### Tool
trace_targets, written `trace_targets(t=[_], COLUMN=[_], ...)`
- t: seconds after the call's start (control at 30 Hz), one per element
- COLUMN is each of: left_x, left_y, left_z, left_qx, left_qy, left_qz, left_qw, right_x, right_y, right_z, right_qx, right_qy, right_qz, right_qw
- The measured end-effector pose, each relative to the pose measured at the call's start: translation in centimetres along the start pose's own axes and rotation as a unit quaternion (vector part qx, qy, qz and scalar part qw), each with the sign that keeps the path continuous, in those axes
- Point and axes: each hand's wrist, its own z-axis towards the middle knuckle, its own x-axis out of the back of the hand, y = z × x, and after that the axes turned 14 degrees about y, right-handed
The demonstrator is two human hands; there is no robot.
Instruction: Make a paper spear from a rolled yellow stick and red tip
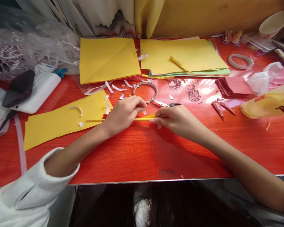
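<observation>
A thin yellow rolled-paper stick (142, 119) runs sideways low over the table, its narrow tip pointing left past my wrist. My left hand (120, 114) is closed around its middle, thumb and forefinger pinched. At the right end, where a yellow flap of paper stands out, my right hand (174, 118) pinches the stick between thumb and fingers. Just beyond the hands lie scissors (160, 102) with dark handles, partly hidden by my right hand, and a roll of tape (145, 84). Yellow paper strips (59, 121) lie stacked under my left forearm's far side.
Stacks of yellow paper (109, 60) and coloured sheets (177, 56) lie at the back, with a finished-looking yellow paper cone (176, 61) on top. White scraps (118, 88) are scattered about. Dark red squares (238, 86), red cones (217, 109) and a yellow bag (262, 104) are rightward.
</observation>
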Motion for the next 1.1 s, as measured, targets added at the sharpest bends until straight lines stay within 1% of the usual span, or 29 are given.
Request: trace_targets(t=[0.17,0.3,0.53,0.6,0.7,0.8,0.97,1.1], left_x=[0.02,0.04,0.24,0.22,0.11,0.05,0.14,0.18], left_y=[-0.01,0.06,0.26,0.21,0.15,0.22,0.65,0.85], left_z=[-0.05,-0.03,0.08,0.11,0.11,0.11,0.14,0.01], left_qx=[-0.02,-0.022,-0.027,-0.015,0.031,0.056,0.028,0.021], left_qy=[0.004,0.011,0.047,0.044,0.038,0.045,0.062,0.063], left_qz=[-0.003,-0.007,-0.035,-0.052,-0.08,-0.099,-0.063,-0.064], left_qw=[1.0,1.0,0.998,0.998,0.996,0.992,0.996,0.996], right_x=[0.09,0.21,0.15,0.08,0.06,0.11,0.14,0.13], right_y=[0.01,-0.06,-0.02,0.04,0.08,0.07,0.11,0.01], right_z=[-0.08,-0.13,-0.04,-0.06,-0.11,-0.12,-0.08,-0.07], right_qx=[-0.002,-0.004,-0.005,-0.006,-0.006,-0.004,-0.002,-0.006], right_qy=[-0.005,-0.005,-0.009,-0.01,-0.009,-0.009,-0.014,-0.013], right_qz=[-0.002,-0.008,-0.003,-0.003,-0.008,-0.01,-0.017,-0.02], right_qw=[1.0,1.0,1.0,1.0,1.0,1.0,1.0,1.0])
